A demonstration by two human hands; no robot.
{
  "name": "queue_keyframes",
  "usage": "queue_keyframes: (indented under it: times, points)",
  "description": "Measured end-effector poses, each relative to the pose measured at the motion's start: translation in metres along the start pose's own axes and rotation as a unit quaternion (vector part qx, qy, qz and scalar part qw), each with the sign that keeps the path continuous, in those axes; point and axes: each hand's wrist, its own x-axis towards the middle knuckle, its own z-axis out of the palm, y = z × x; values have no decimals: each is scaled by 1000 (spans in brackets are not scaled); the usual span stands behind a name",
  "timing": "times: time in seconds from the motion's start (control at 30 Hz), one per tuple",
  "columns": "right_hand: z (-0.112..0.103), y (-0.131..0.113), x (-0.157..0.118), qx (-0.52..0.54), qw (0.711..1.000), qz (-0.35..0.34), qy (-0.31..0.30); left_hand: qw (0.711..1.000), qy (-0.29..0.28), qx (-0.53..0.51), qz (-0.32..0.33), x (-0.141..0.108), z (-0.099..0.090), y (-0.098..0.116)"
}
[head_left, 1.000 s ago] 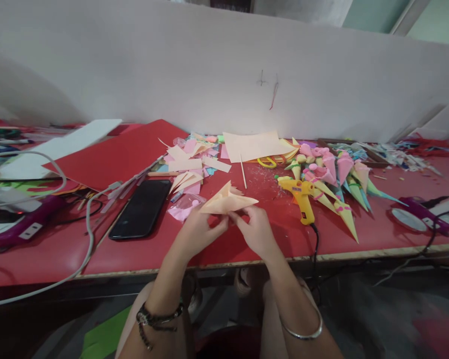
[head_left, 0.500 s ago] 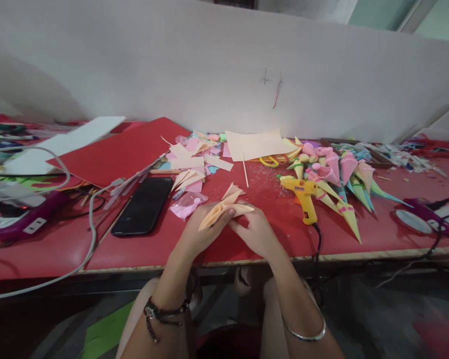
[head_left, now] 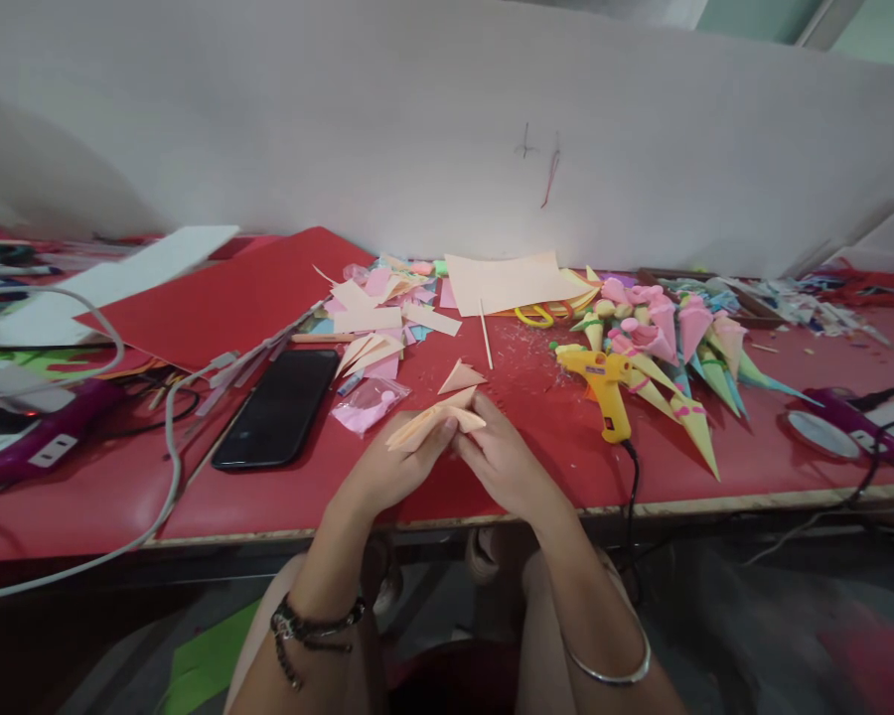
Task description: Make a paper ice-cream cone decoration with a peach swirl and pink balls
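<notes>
A folded piece of peach paper (head_left: 426, 424) is pinched between my two hands above the table's front part. My left hand (head_left: 396, 465) is closed on its left side, thumb on top. On the other side, my right hand (head_left: 501, 459) grips the paper's right end, its fingers partly hidden behind. Just beyond the hands lies a small folded peach paper triangle (head_left: 462, 376). A thin white stick (head_left: 486, 336) rests farther back. To the right lies a yellow hot glue gun (head_left: 603, 387).
Left of my hands are a black phone (head_left: 277, 409) and a small plastic bag (head_left: 369, 405). Paper scraps (head_left: 372, 308), a cream sheet (head_left: 503, 283) and yellow-handled scissors (head_left: 534, 317) lie toward the wall. Several paper cones (head_left: 694, 437) are piled right. A white cable (head_left: 175, 437) crosses the left side.
The folded paper has been pressed flatter and its opening has narrowed. Both hands stay close together on it. The view has shifted slightly.
</notes>
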Motion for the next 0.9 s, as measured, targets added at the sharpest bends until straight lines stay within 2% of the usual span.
queue_keyframes:
  times: [0.1, 0.2, 0.27, 0.37, 0.4, 0.5, 0.57, 0.63, 0.73, 0.83, 0.9]
  points:
    - [-1, -2, 1, 43, 998, 7, 46, 1000, 16, -12, -22, -1, 1, 0]
    - [0, -3, 2, 120, 988, 41, 91, 999, 37, -21, -25, -1, 2, 0]
    - [3, -2, 2, 198, 968, 83, 128, 999, 26, -29, -18, -1, 1, 1]
    - [7, 2, 4, 299, 924, 143, 190, 998, -14, -56, -4, 0, 2, 4]
    - [8, 2, 4, 320, 916, 151, 187, 997, -25, -67, -2, 0, 2, 5]
    - [8, 1, 4, 367, 911, 137, 126, 994, -38, -98, 4, 1, 3, 7]
    - [7, -2, 4, 376, 910, 126, 118, 992, -33, -120, 7, 3, 4, 7]
    - [5, -3, 4, 352, 915, 121, 156, 992, 2, -129, 13, 5, 5, 7]
    - [4, -2, 4, 295, 923, 124, 213, 992, 98, -82, 24, 8, 6, 9]
    - [5, 0, 4, 284, 925, 137, 212, 979, 200, -24, -9, 9, 7, 12]
    - [5, 0, 4, 285, 928, 136, 199, 969, 243, -4, -37, 8, 8, 14]
